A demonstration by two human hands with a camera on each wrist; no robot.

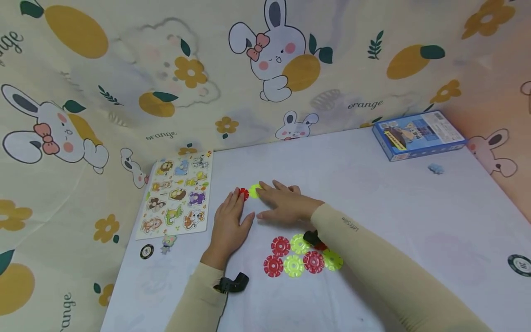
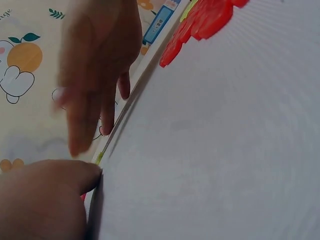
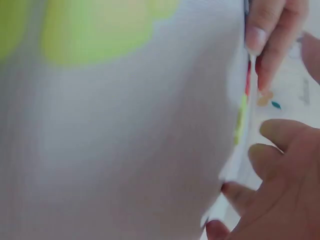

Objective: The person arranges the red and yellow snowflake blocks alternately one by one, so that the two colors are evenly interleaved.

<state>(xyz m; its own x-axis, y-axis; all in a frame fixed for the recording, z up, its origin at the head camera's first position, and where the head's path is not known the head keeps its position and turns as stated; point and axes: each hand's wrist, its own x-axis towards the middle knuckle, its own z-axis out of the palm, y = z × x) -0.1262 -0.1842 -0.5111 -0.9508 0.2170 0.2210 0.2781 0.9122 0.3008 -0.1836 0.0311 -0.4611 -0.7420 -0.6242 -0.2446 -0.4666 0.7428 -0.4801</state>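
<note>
On the white table, a red notched plastic disc (image 1: 244,193) lies beside a yellow-green one (image 1: 254,191). My left hand (image 1: 229,230) lies with extended fingers, its fingertips touching the red disc and partly covering it. My right hand (image 1: 286,203) reaches across, fingers spread and relaxed, by the yellow-green disc; whether it touches is unclear. Below the hands lie two rows of red discs (image 1: 280,246) and yellow-green discs (image 1: 293,266), partly hidden by the right wrist camera. In the right wrist view, the right hand (image 3: 287,180) shows nothing between its fingers.
An animal sticker board (image 1: 176,196) lies at left, with a small figure (image 1: 168,243) and a black-and-white chip (image 1: 147,251) near it. A blue box (image 1: 419,134) and a small blue piece (image 1: 436,168) are at back right. Another chip (image 1: 520,265) lies at the right edge.
</note>
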